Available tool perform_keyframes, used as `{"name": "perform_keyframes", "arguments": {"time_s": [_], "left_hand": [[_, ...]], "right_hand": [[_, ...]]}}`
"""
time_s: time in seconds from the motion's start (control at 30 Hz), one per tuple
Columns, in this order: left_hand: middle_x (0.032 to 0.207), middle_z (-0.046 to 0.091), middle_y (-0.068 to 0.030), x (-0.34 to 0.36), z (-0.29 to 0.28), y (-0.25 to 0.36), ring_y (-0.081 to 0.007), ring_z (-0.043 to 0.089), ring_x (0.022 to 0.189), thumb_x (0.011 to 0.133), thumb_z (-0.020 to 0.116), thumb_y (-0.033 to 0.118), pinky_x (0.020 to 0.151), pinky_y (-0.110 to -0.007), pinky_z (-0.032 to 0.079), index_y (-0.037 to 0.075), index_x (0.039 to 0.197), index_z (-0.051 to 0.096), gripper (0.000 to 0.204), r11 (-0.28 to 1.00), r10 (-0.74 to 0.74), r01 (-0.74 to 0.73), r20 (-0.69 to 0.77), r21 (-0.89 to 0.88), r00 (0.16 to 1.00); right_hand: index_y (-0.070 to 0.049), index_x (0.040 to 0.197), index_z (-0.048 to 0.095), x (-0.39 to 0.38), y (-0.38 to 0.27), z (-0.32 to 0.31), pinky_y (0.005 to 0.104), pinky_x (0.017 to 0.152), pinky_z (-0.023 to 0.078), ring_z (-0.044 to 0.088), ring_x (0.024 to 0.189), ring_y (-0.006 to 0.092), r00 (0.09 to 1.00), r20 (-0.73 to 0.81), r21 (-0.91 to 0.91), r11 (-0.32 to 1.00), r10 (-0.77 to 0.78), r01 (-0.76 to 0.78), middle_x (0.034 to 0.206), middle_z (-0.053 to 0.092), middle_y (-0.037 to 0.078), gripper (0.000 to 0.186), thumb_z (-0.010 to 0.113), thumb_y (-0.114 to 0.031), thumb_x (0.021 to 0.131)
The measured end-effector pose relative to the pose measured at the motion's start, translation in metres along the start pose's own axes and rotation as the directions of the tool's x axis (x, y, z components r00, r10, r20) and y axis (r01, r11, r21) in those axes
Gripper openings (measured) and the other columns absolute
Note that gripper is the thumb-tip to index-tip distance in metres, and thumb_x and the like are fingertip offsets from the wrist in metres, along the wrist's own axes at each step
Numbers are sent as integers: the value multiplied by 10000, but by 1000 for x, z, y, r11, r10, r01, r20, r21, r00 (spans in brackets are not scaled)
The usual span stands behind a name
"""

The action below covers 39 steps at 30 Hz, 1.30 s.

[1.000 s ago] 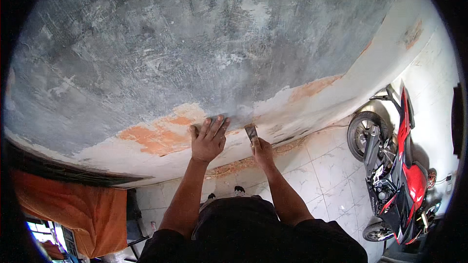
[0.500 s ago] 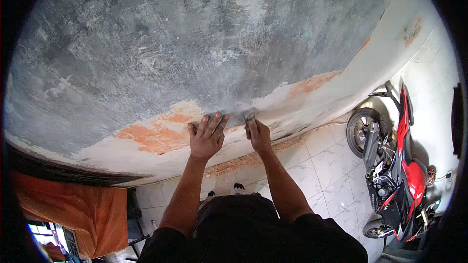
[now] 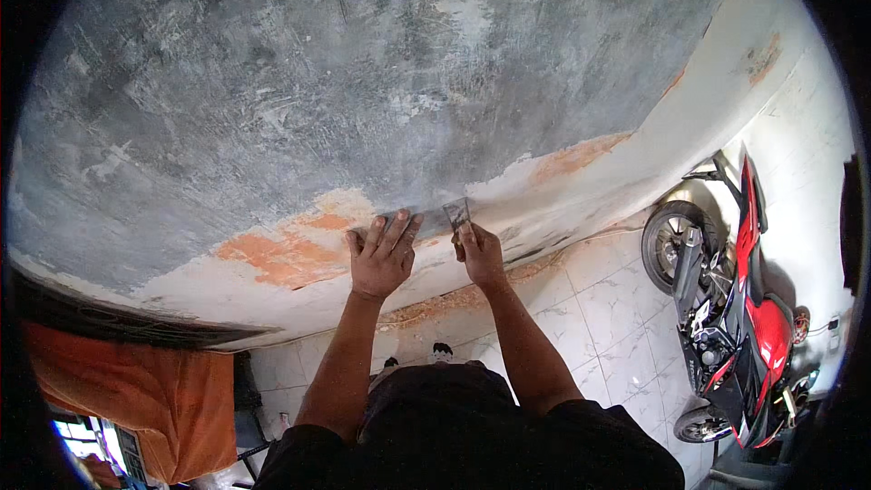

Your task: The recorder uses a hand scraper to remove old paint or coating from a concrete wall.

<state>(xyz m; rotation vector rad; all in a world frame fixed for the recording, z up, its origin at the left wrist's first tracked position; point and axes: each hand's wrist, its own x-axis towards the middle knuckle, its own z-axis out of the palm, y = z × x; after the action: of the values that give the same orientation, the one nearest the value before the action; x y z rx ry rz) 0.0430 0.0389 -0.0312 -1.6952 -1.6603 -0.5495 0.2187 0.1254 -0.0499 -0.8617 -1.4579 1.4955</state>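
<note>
Fingers of the left hand extended and spread, back of the hand up, laid against the wall just right of an orange patch; whether anything lies beneath them, I cannot tell. Right hand: fingers clenched around a small flat scraper, blade pointing away from the body, near the ragged lower edge of the grey coating, beside the left fingertips. I note both forearms reaching forward, converging toward the wrists.
</note>
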Motion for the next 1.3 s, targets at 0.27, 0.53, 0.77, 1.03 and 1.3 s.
{"name": "perform_keyframes", "arguments": {"time_s": [0.27, 0.53, 0.77, 1.03, 1.3], "left_hand": [[1442, 319, 85, 2, -3, 2, -192, 204, 1362, 803, 549, 243, 1042, -540, 137, 321, 1309, 483, 516, 998, -6, 6, -4, -63, 1000], [1438, 323, 83, 6, -2, 4, -192, 192, 1364, 818, 542, 255, 1069, -542, 70, 311, 1311, 479, 500, 1000, 11, -11, -17, -29, 1000], [1445, 313, 76, 1, -3, -1, -196, 174, 1374, 820, 541, 259, 1066, -552, 79, 327, 1315, 472, 504, 1000, 6, -6, 31, -7, 999], [1455, 301, 72, -3, 1, -1, -194, 162, 1379, 816, 540, 257, 1065, -566, 62, 329, 1317, 467, 512, 1000, 0, 0, -9, -11, 1000], [1452, 306, 68, 4, -2, 4, -200, 150, 1384, 821, 535, 267, 1069, -565, 47, 325, 1321, 465, 508, 1000, 9, -9, -6, -19, 1000]], "right_hand": [[-43, 719, 525, -9, 35, -8, 248, 456, 343, 414, 477, 81, 998, -63, -88, 996, 26, -32, 536, 436, -4, 420, 438, -383, 950], [-40, 705, 518, -29, 81, -25, 245, 450, 339, 407, 467, 76, 964, -52, -189, 946, 260, -265, 523, 438, -6, 433, 430, -386, 949], [-31, 722, 536, -3, 11, -5, 258, 458, 340, 408, 480, 79, 999, -49, -98, 995, 2, -7, 532, 450, 3, 419, 426, -360, 957], [-21, 715, 555, -7, 35, -6, 277, 462, 367, 442, 471, 103, 991, -72, -203, 971, 115, -127, 521, 475, 25, 463, 429, -404, 942], [-30, 725, 532, -30, 74, -21, 247, 452, 326, 380, 469, 76, 970, -63, -221, 945, 233, -242, 540, 440, -9, 401, 441, -346, 954]]}}
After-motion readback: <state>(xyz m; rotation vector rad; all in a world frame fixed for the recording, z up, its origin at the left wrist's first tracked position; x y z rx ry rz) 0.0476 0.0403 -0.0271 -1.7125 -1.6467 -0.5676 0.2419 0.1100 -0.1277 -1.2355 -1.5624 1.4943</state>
